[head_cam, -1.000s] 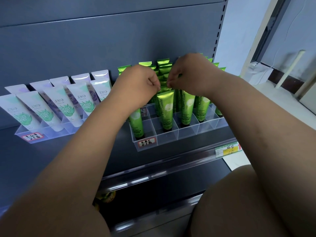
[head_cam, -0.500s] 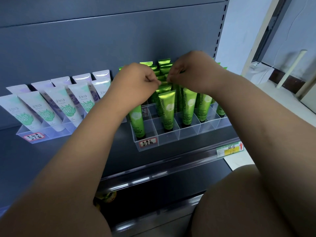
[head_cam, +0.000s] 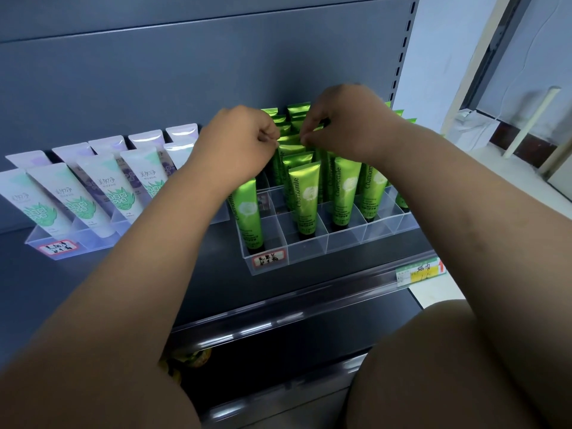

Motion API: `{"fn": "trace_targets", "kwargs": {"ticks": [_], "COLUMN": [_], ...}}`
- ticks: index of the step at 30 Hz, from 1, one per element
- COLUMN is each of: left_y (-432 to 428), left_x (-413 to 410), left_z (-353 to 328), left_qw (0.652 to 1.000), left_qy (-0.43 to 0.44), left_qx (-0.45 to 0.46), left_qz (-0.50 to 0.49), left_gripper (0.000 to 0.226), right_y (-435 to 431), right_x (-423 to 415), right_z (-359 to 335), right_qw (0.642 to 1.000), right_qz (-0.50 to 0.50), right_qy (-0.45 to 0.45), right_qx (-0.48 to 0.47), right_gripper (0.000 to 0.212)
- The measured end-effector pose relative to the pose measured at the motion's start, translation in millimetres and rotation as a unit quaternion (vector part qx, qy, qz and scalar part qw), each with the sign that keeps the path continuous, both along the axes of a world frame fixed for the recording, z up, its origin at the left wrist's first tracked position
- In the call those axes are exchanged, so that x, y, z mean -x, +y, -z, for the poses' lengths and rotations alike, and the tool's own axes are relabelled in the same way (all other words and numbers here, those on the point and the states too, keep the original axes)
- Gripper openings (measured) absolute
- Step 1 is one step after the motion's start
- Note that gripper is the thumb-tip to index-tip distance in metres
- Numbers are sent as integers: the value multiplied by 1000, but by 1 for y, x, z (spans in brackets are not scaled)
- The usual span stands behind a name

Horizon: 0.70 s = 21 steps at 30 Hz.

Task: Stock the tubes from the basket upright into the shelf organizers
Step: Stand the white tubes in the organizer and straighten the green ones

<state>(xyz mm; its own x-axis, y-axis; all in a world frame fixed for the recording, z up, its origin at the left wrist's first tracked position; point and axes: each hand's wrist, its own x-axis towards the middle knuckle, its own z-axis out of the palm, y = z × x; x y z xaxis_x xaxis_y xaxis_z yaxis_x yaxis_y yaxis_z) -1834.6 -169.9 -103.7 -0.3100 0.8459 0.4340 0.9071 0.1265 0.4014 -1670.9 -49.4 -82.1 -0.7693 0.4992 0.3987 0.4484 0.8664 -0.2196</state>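
Note:
Several green Chamomile tubes stand upright, cap down, in a clear divided organizer [head_cam: 312, 253] on the dark shelf. My left hand [head_cam: 238, 140] and my right hand [head_cam: 337, 122] are together above its second column, each pinching one top corner of a green tube [head_cam: 291, 147] that stands a few rows back. The front tube of that column [head_cam: 305, 196] stands just before it. My hands hide the tubes behind them. The basket is not visible.
A second clear organizer [head_cam: 58, 243] at the left holds white and lilac tubes leaning back. The shelf's front rail carries a yellow price tag [head_cam: 421, 272]. A lower shelf lies below, with my knee [head_cam: 433, 351] at the right. The wall and floor lie right of the shelf upright.
Both hands stayed pinched together over the green tubes and shifted slightly up and back. The tube between them has hardly moved.

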Motion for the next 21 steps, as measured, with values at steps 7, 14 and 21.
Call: {"fn": "trace_targets", "kwargs": {"ticks": [7, 14, 21], "left_y": [4, 5, 12], "left_x": [3, -2, 2], "left_z": [-3, -10, -10], "left_qw": [1000, 999, 997], "left_qy": [-2, 3, 2], "left_qx": [12, 44, 70], "left_qz": [2, -10, -14], "left_gripper": [12, 12, 8], "right_y": [6, 6, 8], "right_x": [3, 5, 8], "right_z": [4, 4, 6], "right_qw": [1000, 999, 999], "right_qz": [-7, -4, -14], "right_qy": [-10, -22, -13], "right_qx": [-5, -29, -50], "right_gripper": [12, 13, 15]}}
